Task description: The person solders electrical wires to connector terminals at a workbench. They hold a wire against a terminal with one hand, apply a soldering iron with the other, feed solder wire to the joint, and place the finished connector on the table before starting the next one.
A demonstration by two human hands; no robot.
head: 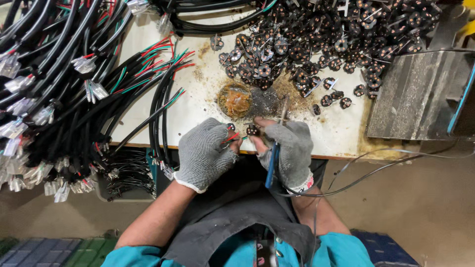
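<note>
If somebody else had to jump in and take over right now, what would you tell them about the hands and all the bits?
Left hand, gloved: pinches a cable end with red and green wires.
Right hand, gloved: holds a small black plug piece at the wire tips, plus a blue-handled tool.
Pile of plug pieces: top of the table.
Cables with stripped wires: heaped at left.
Brown paste dish: just beyond the hands.
Done: cannot tell how many.
Left: this piece is not visibly joined yet.

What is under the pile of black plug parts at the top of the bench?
The pile of black plug parts lies on the stained white bench top, which shows between the loose parts at its edge. Beneath the dense middle, nothing shows.
</note>
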